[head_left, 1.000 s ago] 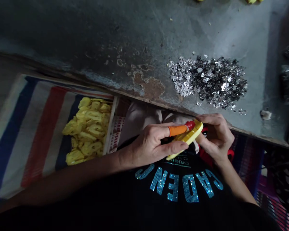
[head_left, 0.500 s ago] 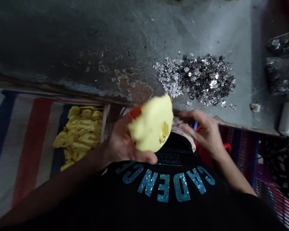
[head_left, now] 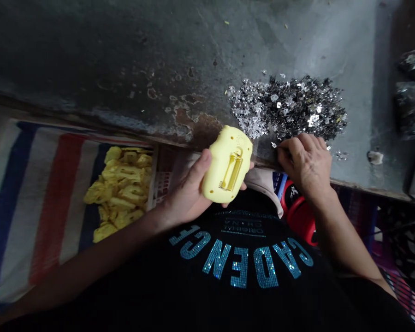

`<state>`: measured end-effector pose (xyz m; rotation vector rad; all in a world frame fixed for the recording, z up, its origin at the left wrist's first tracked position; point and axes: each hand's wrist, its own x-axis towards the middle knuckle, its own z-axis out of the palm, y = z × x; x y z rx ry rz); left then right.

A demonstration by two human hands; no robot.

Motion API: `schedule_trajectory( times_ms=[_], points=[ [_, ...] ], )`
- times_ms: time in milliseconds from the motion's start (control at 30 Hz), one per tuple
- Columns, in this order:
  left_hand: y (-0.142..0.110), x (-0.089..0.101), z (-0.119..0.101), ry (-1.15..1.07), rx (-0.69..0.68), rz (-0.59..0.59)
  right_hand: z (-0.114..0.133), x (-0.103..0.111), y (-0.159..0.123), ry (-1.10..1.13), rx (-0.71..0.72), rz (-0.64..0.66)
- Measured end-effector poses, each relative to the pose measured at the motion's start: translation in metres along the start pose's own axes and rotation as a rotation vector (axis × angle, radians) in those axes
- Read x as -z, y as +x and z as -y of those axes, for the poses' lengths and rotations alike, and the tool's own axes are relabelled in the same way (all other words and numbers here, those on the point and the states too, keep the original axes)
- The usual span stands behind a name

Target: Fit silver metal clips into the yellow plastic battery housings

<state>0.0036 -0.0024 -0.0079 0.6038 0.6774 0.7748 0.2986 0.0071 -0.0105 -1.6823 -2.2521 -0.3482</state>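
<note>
My left hand is shut around a yellow plastic casing, which rests in the palm with its rectangular battery recess facing up. The fingertips are hidden behind the casing. My right hand sits apart from the casing, its curled fingertips at the near edge of a heap of small silvery metal pieces. I cannot tell whether those fingers hold a piece. A loose metal piece lies just left of them.
A box of yellow plastic shells stands on a striped cloth at the left. The worn, rust-patched grey worktop ends in an edge near my hands. Dark bags lie at the right, and a red object sits below.
The casing has turned over, showing its battery recess. My right hand has let go of it and moved up and right to the metal heap. The orange fingertip cover is no longer visible.
</note>
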Motion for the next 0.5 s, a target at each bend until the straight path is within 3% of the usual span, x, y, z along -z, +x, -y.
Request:
schedule_trajectory(
  times_ms=[100,233,300,400,500],
  points=[
    [0.002,-0.001,0.005,-0.085,0.071,0.095,0.0,0.01,0.002,0.214,-0.084,-0.005],
    [0.003,-0.005,0.012,-0.163,0.148,0.155,0.018,0.036,0.002,0.845,-0.165,0.035],
    [0.003,-0.007,0.013,-0.159,0.197,0.236,0.03,0.047,0.003,1.05,-0.176,0.06],
    [0.002,-0.011,0.012,-0.149,0.238,0.347,0.041,0.054,0.007,1.147,-0.151,0.102],
    [-0.003,-0.013,0.01,-0.175,0.216,0.391,0.045,0.053,0.011,1.094,-0.101,0.121]
  ],
)
